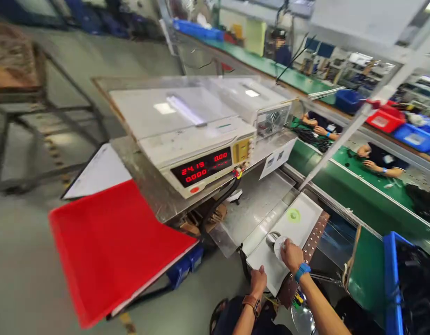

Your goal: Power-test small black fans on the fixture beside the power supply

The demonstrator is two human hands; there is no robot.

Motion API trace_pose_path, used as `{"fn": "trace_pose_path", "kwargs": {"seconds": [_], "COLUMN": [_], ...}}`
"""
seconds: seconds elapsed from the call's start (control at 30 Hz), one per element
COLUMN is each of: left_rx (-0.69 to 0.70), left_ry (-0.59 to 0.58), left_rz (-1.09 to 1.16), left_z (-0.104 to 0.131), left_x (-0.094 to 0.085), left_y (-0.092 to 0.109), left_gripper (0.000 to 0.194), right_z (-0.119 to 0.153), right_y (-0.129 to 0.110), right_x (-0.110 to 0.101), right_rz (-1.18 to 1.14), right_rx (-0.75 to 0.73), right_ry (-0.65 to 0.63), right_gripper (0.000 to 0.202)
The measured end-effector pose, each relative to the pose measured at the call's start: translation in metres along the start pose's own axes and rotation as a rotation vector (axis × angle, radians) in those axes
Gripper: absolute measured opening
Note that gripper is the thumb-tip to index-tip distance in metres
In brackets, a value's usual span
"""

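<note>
inside blue bin [393, 279], black items [415, 288]; right fingers [286, 249] gripping white disc [278, 245]

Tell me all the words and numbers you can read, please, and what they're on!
"24.19" on the white machine's dark display, top left.
"0.00" on the same display, top right.
"0.000" on the same display, bottom left.
The display's bottom-right marks are too blurred to read.
Too small or blurred: the white sheet below the machines, the red bin's label and the blue bin's label.
</note>
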State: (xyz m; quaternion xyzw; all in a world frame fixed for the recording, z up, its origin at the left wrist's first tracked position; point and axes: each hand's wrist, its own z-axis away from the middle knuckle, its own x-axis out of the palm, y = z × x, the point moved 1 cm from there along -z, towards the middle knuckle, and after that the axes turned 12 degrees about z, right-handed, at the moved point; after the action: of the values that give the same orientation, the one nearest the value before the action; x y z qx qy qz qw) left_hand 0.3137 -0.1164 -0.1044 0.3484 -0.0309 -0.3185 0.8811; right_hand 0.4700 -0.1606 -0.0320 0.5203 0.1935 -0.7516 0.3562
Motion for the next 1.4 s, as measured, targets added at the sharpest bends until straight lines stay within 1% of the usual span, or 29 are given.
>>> {"fn": "trace_pose_path", "kwargs": {"seconds": [0.1,0.2,0.3,0.4,0.5,0.57,0.63,0.7,0.73,0.83,0.9,1.0,1.17,1.3,1.4], "left_rx": [-0.074,-0.100,-0.069,-0.031,0.011,0.039,0.054,0.057,0.056,0.051,0.050,0.056,0.055,0.027,0.029], "left_ry": [0.043,0.048,0.042,-0.002,-0.023,0.013,0.055,0.077,0.078,0.059,0.054,0.070,0.099,0.112,0.096], "left_rz": [0.029,0.063,0.108,0.141,0.196,0.253,0.297,0.321,0.326,0.337,0.358,0.402,0.459,0.464,0.454], "left_z": [-0.009,-0.011,-0.010,-0.010,-0.014,-0.019,-0.023,-0.026,-0.028,-0.031,-0.032,-0.031,-0.029,-0.027,-0.026], "left_x": [0.013,0.015,0.011,0.010,0.016,0.024,0.033,0.042,0.045,0.053,0.055,0.057,0.060,0.060,0.054], "left_y": [-0.010,-0.016,-0.018,-0.024,-0.037,-0.047,-0.056,-0.065,-0.069,-0.077,-0.082,-0.085,-0.085,-0.080,-0.073], "left_gripper": [0.041,0.037,0.040,0.044,0.044,0.048,0.055,0.062,0.065,0.070,0.071,0.070,0.071,0.069,0.067], "right_z": [-0.047,-0.072,-0.082,-0.087,-0.093,-0.096,-0.097,-0.097,-0.096,-0.093,-0.092,-0.094,-0.097,-0.095,-0.094], "right_y": [-0.006,-0.011,-0.009,-0.008,-0.012,-0.015,-0.016,-0.016,-0.015,-0.016,-0.018,-0.024,-0.029,-0.034,-0.039], "right_x": [0.022,0.044,0.061,0.078,0.097,0.106,0.109,0.108,0.106,0.099,0.096,0.094,0.098,0.102,0.100], "right_rz": [0.075,0.122,0.152,0.123,0.121,0.154,0.160,0.154,0.156,0.184,0.239,0.328,0.315,0.323,0.301], "right_rx": [-0.167,-0.278,-0.335,-0.355,-0.289,-0.248,-0.249,-0.289,-0.322,-0.433,-0.458,-0.407,-0.331,-0.141,-0.091], "right_ry": [-0.069,-0.099,-0.084,-0.033,0.012,0.005,-0.033,-0.056,-0.036,0.114,0.161,0.102,0.080,0.057,0.034], "right_gripper": [0.024,0.023,0.026,0.028,0.027,0.026,0.026,0.028,0.029,0.032,0.036,0.035,0.037,0.038,0.037]}}
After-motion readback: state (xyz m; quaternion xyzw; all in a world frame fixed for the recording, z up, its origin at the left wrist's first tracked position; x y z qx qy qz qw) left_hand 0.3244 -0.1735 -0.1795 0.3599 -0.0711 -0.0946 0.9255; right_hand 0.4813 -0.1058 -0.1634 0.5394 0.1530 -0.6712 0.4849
